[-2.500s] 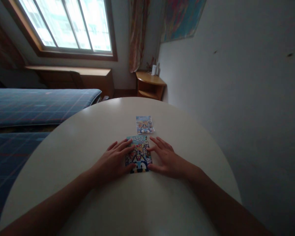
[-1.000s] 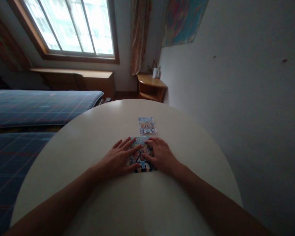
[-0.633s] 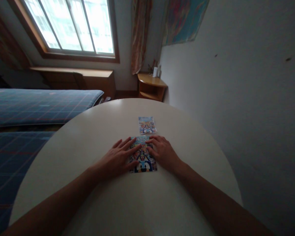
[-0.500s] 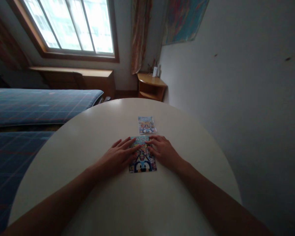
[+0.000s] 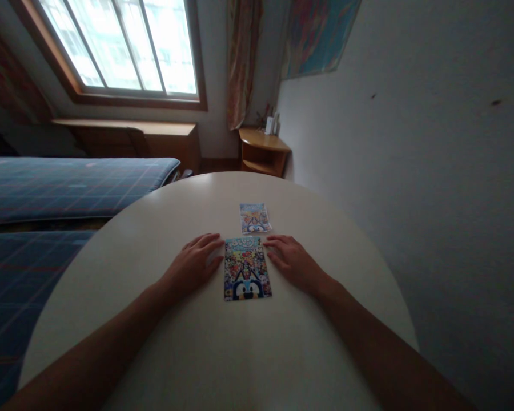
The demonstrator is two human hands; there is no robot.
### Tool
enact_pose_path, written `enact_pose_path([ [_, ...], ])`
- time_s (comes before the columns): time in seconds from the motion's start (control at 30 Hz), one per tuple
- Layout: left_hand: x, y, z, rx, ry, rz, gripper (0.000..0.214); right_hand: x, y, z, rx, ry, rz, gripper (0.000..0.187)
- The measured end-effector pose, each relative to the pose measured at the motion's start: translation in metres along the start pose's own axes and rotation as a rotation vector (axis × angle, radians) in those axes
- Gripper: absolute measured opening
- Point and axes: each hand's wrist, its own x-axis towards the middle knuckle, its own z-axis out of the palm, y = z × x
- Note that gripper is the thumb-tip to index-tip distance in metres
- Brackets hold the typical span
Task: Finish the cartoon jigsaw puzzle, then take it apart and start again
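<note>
A colorful picture [image 5: 247, 268] lies flat on the round white table [image 5: 248, 354], between the two hands and facing the person the right way up, with a smaller paper [image 5: 255, 218] of much the same design just beyond its far edge. The left hand [image 5: 193, 261] rests palm down beside the picture's upper left side, fingers loosely spread and thumb apart from them, with hold of nothing. The right hand [image 5: 293, 262] mirrors it at the upper right side, its fingers slightly bent and parted, gripping nothing either; whether the fingertips on either side touch the border is too close to tell. The picture looks thin and light, and its straight edges and flat lie suggest something stiffer than the paper, perhaps card. Whether it is one piece or many fitted together cannot be made out; if many, it would be fragile and likely to part when lifted by a corner. On this smooth tabletop it would probably slide easily, so light, even pressure on both side edges seems the safest hold. The smaller paper, curling at its near right corner, looks softer and easy to crease.
</note>
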Motion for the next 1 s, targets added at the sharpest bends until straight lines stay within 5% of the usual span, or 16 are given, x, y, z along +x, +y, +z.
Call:
enact_pose_path([
  [0.4, -0.003, -0.001, 0.004, 0.129, -0.100, -0.016, 0.054, -0.007, 0.008, 0.003, -0.315, -0.044, 0.319, 0.056],
  [0.67, 0.014, 0.000, -0.012, 0.085, -0.242, 0.030, 0.050, 0.004, 0.000, -0.011, -0.359, -0.289, 0.363, 0.064],
  [0.8, 0.020, 0.007, -0.013, 0.101, -0.153, -0.023, 0.053, 0.010, -0.007, -0.011, -0.339, -0.337, 0.430, 0.068],
  [1.0, 0.013, 0.010, 0.001, 0.021, 0.001, -0.046, 0.057, 0.004, -0.002, 0.008, -0.331, -0.146, 0.417, 0.060],
])
